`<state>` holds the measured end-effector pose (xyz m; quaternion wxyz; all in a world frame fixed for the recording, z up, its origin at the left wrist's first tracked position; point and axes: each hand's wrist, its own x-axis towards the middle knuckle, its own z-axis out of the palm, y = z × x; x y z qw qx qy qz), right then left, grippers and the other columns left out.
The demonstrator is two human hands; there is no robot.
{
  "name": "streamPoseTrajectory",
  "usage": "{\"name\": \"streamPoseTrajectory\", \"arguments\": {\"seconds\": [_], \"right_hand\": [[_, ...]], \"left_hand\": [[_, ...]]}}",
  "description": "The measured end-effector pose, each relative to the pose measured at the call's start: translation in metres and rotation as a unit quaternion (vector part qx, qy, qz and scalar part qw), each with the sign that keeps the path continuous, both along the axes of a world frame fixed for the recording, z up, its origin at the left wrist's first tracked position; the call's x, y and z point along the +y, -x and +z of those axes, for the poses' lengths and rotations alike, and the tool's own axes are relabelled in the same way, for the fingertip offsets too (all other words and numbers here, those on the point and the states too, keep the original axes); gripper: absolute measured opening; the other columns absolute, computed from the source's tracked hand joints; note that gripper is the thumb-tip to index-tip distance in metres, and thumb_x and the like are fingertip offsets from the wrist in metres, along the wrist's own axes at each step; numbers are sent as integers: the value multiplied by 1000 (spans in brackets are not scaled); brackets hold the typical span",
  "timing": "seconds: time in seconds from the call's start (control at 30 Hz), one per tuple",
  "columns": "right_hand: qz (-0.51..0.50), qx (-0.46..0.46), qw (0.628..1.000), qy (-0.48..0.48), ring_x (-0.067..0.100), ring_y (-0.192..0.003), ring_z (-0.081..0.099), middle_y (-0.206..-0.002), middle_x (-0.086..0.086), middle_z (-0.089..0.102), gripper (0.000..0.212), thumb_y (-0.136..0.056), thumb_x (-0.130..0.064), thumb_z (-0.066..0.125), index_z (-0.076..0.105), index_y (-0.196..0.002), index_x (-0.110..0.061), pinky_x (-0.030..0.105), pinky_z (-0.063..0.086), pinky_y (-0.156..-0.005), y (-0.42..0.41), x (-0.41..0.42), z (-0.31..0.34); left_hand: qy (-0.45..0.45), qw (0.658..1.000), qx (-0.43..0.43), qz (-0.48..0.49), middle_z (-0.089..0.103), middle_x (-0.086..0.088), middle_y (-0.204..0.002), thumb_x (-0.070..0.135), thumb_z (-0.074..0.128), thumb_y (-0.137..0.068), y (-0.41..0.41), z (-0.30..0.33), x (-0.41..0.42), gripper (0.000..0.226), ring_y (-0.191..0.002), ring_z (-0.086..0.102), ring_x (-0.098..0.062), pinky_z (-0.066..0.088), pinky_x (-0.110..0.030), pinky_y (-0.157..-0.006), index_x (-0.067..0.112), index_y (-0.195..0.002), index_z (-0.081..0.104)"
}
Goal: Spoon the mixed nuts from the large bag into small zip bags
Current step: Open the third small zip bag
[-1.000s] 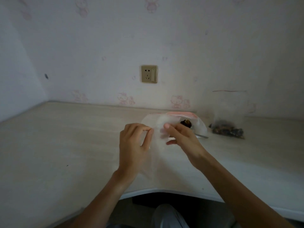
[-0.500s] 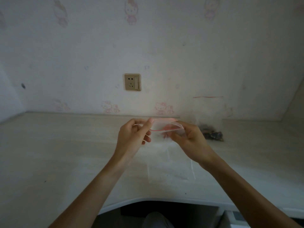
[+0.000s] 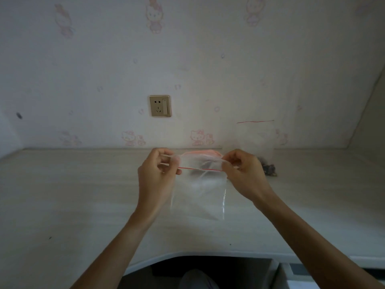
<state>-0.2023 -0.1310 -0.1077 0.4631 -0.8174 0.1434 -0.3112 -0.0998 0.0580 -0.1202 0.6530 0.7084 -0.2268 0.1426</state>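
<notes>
Desk edge (image 3: 187,250), pale and curved, lies nearest you, your two forearms reaching out over it

Left hand (image 3: 155,180): your fingers are curled and pinch the left end of the small zip bag's mouth

Small zip bag (image 3: 199,190): clear film, held up between your hands above the desk, hanging slack below a red zip line; the mouth looks parted, the far lip bowed away from the near one. No nuts visible inside. Judged very light, limp and slick, likely to fold shut once released; take it at the stiffer zip strip near the corners, not by the film

Right hand (image 3: 242,174): your fingers are curled and pinch the right end of the same mouth

Large bag (image 3: 256,140): clear, upright against the wall beyond your right hand, red line along its top, dark mixed nuts (image 3: 268,168) pooled at its foot. Judged bottom-heavy and floppy above

Spoon: not seen in this view

Wall socket (image 3: 160,106): on the patterned wall, well behind the bags
</notes>
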Motion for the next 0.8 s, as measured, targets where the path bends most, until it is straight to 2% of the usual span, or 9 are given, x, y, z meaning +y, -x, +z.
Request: {"name": "streamPoseTrajectory", "arguments": {"seconds": [0.13,0.17,0.23,0.33,0.4,0.5,0.57,0.73,0.8], "right_hand": [[-81,-15,997,3,0,-47,53,-57,-6,62,30,-81,-33,83,63,-72,-13,15,42,-47,3,-6,0],[-72,-17,997,-27,2,-47,56,-56,-3,64,31,-82,-32,84,63,-72,-11,17,45,-48,3,-6,0],[-12,-28,987,-159,14,-52,66,-59,5,68,25,-84,-22,84,66,-74,-7,27,53,-49,3,-5,2],[86,-47,914,-395,23,-63,72,-73,14,71,7,-87,-3,75,71,-87,2,32,60,-58,4,-5,3],[135,-65,847,-510,22,-68,73,-79,14,73,4,-89,2,69,72,-89,3,33,63,-65,4,-5,2],[194,-92,781,-586,17,-71,75,-79,11,73,5,-85,-5,70,74,-82,-4,30,63,-67,4,-5,2],[218,-103,772,-588,15,-69,72,-73,7,69,4,-84,-10,70,70,-82,-7,31,63,-69,4,-6,1],[223,-65,801,-552,20,-67,56,-71,8,51,12,-85,-12,63,56,-93,-7,35,58,-70,3,-5,-2],[214,-59,802,-554,21,-63,52,-66,7,48,9,-78,-12,62,56,-83,-9,35,53,-67,4,-5,-1]], "left_hand": [[11,1000,-23,10,71,-3,-81,16,78,-92,2,-2,2,17,-72,77,-19,63,-45,-68,16,-86,62],[26,1000,-2,-3,73,-6,-82,13,78,-92,3,-2,0,15,-75,77,-21,64,-44,-68,13,-86,64],[91,990,87,-60,77,-12,-84,9,77,-91,6,0,-2,7,-79,78,-24,66,-39,-70,8,-90,70],[212,921,267,-188,78,-19,-91,10,78,-84,10,7,-3,16,-87,78,-23,65,-34,-76,2,-97,76],[263,862,353,-251,79,-14,-92,12,77,-77,10,11,-5,15,-87,79,-19,64,-30,-73,4,-89,80],[298,778,460,-307,79,-14,-92,7,74,-77,9,13,-9,10,-83,79,-18,65,-32,-67,3,-79,83],[298,745,494,-334,78,-13,-89,6,73,-78,8,11,-11,11,-77,78,-19,64,-35,-64,1,-83,82],[226,776,478,-344,60,-5,-71,14,71,-79,8,8,-16,11,-63,65,-17,60,-37,-67,6,-72,74],[226,772,486,-343,53,-3,-68,15,69,-74,8,9,-17,9,-60,59,-17,55,-35,-66,9,-68,66]]}}
